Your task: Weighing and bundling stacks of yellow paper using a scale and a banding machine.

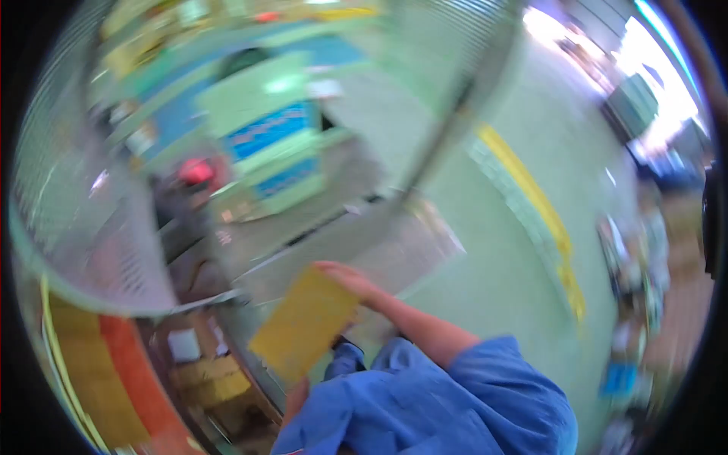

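A flat yellow rectangular board [303, 322], blurred by motion, is held tilted in front of my body. My right hand [350, 282] grips its far right edge, fingers over the top corner. At the board's near lower edge, my left hand [297, 396] shows only in part; its fingers are hidden behind the board, which it appears to hold. What the board is made of cannot be made out.
A pale green machine cabinet [262, 136] with blue panels stands ahead, a red round object [196, 171] beside it. A mesh guard [91, 227] curves at left above a wooden shelf [212, 375]. A yellow line [531, 197] crosses the green floor; cluttered goods [637, 265] line the right.
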{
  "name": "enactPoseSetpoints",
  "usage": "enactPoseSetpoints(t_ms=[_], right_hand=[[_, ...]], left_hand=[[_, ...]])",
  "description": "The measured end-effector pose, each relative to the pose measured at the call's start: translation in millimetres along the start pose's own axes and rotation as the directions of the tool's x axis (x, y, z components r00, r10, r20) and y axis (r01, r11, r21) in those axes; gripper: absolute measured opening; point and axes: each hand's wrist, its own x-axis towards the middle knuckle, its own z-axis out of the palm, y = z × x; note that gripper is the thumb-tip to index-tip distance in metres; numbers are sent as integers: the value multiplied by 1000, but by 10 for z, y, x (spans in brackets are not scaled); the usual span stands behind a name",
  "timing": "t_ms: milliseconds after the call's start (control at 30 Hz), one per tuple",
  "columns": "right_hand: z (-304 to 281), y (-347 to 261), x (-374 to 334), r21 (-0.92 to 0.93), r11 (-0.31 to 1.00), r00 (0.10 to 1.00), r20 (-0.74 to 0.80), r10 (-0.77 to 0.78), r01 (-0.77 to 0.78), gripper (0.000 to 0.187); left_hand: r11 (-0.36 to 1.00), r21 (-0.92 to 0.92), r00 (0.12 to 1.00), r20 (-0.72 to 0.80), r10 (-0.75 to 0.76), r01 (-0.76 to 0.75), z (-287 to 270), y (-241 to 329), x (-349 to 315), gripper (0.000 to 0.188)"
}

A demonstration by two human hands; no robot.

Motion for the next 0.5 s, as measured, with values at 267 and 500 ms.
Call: enactPoseSetpoints(t_ms=[267,500], right_hand=[[-473,-70,-1560,358,918,969,-227,-94,173,49],[-1810,31,-3531,239,844,675,-715,-181,479,49]], left_hand=[[926,231,919,193,-344,298,847,-28,1042,65],[835,443,872,200,-448,327,2138,-113,2095,64]])
